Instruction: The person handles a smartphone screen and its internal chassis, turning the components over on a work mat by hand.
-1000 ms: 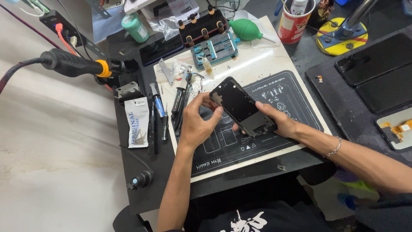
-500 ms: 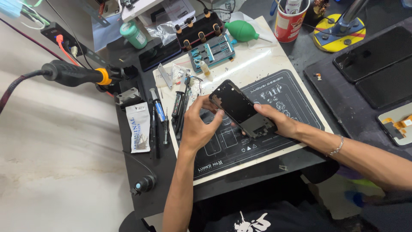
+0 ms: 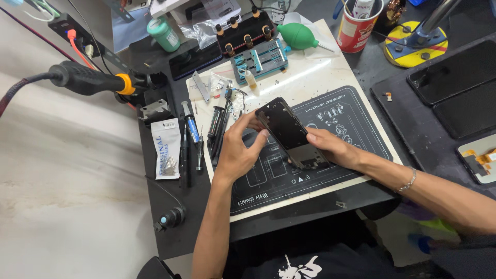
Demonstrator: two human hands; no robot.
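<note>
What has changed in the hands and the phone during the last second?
Almost nothing. Both hands kept hold of the black phone frame over the dark work mat: the left hand at its upper left edge, the right hand along its lower right side. No grip was released. The tools beside the mat stayed in place.

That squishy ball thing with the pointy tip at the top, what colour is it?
The air blower bulb is green, seen in the head view.
</note>
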